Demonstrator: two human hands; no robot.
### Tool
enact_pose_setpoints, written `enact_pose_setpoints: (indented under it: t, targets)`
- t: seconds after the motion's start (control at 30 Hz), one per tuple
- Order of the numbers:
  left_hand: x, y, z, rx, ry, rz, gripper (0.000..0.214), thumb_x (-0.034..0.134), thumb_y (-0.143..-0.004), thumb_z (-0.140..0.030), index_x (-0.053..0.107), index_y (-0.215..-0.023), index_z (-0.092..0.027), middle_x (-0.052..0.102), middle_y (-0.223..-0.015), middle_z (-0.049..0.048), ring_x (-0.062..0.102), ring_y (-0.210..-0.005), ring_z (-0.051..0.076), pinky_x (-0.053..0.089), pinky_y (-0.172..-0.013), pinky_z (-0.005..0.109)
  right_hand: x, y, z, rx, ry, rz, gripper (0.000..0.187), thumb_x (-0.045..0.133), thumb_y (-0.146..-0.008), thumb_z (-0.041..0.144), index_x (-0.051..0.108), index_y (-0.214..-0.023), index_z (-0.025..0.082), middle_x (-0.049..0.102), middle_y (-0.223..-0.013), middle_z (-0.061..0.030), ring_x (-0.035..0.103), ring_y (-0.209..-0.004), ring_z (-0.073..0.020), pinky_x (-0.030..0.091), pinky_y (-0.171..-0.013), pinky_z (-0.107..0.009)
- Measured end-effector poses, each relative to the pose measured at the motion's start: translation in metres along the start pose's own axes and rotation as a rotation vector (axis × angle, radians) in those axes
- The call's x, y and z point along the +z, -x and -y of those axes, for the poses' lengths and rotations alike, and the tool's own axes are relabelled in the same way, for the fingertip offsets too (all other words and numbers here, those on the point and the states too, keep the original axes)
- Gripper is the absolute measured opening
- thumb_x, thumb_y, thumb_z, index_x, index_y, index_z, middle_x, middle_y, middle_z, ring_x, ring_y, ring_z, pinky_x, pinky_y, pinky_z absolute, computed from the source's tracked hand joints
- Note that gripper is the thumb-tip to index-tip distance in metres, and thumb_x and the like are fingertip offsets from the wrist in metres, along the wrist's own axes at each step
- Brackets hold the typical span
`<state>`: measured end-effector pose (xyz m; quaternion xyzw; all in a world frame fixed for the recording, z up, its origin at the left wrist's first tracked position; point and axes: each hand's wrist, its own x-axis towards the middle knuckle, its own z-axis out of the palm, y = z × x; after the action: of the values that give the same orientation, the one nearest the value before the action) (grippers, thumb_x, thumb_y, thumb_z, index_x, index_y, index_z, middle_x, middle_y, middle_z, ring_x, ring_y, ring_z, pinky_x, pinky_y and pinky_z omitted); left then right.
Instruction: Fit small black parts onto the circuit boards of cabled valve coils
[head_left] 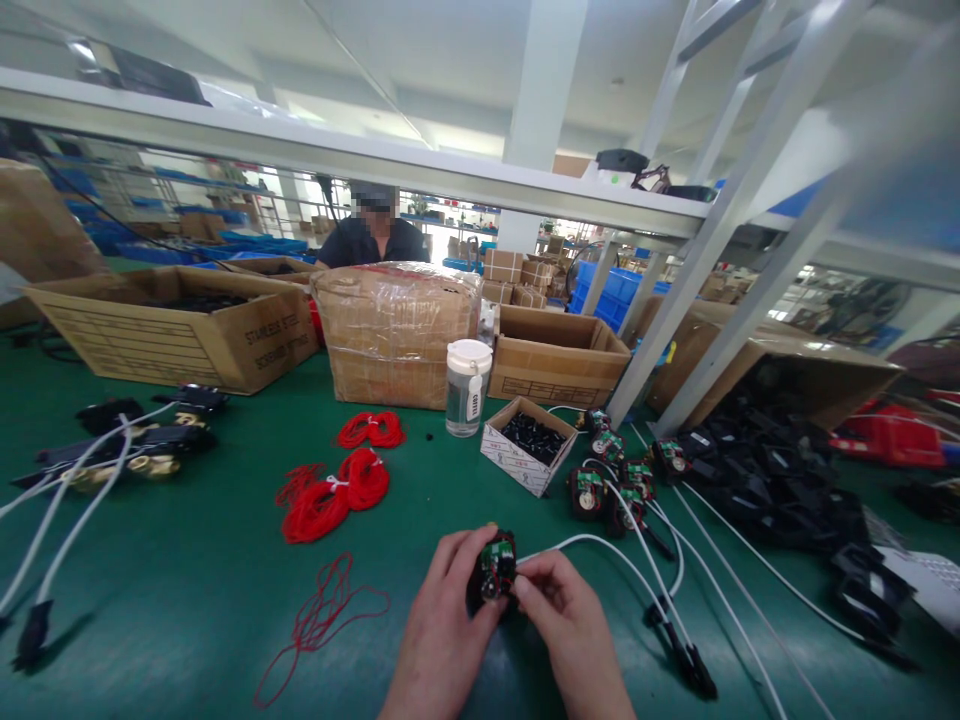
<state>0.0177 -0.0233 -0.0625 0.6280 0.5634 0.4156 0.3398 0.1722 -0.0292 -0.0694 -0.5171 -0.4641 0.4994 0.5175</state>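
My left hand (pixel 448 607) is closed round a small black device (pixel 495 568) whose open side shows a green circuit board and thin wires. Thumb and fingers of my right hand (pixel 564 612) pinch at its right edge, where what they grip is too small to make out. A white cable (pixel 592 540) runs off to the right from the device. Several similar opened devices with green boards (pixel 590 490) lie beyond my right hand, with white cables attached. Loose red wire (pixel 319 615) lies left of my hands, and tied red wire bundles (pixel 337 497) sit farther back.
A small carton (pixel 529 445) of black parts stands ahead, beside a lidded water bottle (pixel 463 390). Black housings (pixel 780 480) are heaped at right. Brass fittings with cables (pixel 154 462) lie at left. Large cartons (pixel 397 340), metal posts (pixel 720 250) and a person (pixel 375 240) are behind.
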Motion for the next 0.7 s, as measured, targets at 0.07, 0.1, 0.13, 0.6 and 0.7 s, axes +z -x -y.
enact_pose_setpoints:
  t: [0.07,0.1,0.13,0.6,0.7]
  targets:
    - [0.001,0.000,0.002,0.007,-0.005,-0.002,0.055,0.060,-0.079,-0.013,0.059,-0.130,-0.034,0.059,-0.130,0.0022,0.060,-0.121,0.021,0.048,-0.106,0.038,0.001,0.000,0.000,-0.029,0.036,-0.020,0.022,0.078,-0.078,0.041,0.070,-0.081,0.021,0.067,-0.081,-0.0028,0.060,-0.077,-0.0195,0.045,-0.071,-0.029]
    - [0.001,0.000,0.002,0.009,-0.009,-0.002,0.056,0.059,-0.079,-0.012,0.059,-0.130,-0.034,0.059,-0.130,0.0023,0.060,-0.121,0.021,0.048,-0.106,0.037,0.002,0.000,-0.001,-0.039,0.048,-0.027,0.019,0.077,-0.078,0.039,0.071,-0.080,0.021,0.066,-0.081,-0.0024,0.059,-0.077,-0.0195,0.045,-0.071,-0.029]
    - [0.001,0.000,0.003,0.010,-0.013,-0.002,0.055,0.059,-0.080,-0.012,0.059,-0.131,-0.034,0.059,-0.131,0.0024,0.059,-0.121,0.021,0.048,-0.107,0.037,0.004,-0.001,-0.001,-0.045,0.057,-0.031,0.018,0.077,-0.079,0.038,0.071,-0.080,0.021,0.066,-0.080,-0.0019,0.058,-0.076,-0.0193,0.044,-0.071,-0.029]
    - [-0.002,-0.003,-0.001,0.030,-0.048,0.001,0.056,0.060,-0.076,-0.011,0.062,-0.128,-0.032,0.061,-0.129,0.0027,0.061,-0.119,0.022,0.049,-0.105,0.037,0.024,-0.002,-0.006,-0.015,-0.023,-0.172,0.018,0.076,-0.075,0.037,0.064,-0.077,0.022,0.062,-0.073,0.0008,0.056,-0.070,-0.0180,0.044,-0.067,-0.028]
    - [-0.003,-0.005,-0.003,0.039,-0.075,-0.003,0.055,0.062,-0.075,-0.011,0.064,-0.126,-0.031,0.062,-0.127,0.0027,0.062,-0.117,0.022,0.050,-0.104,0.037,0.028,-0.004,-0.002,-0.021,-0.049,-0.184,0.018,0.076,-0.072,0.032,0.060,-0.074,0.023,0.058,-0.070,0.0034,0.053,-0.067,-0.0161,0.042,-0.064,-0.027]
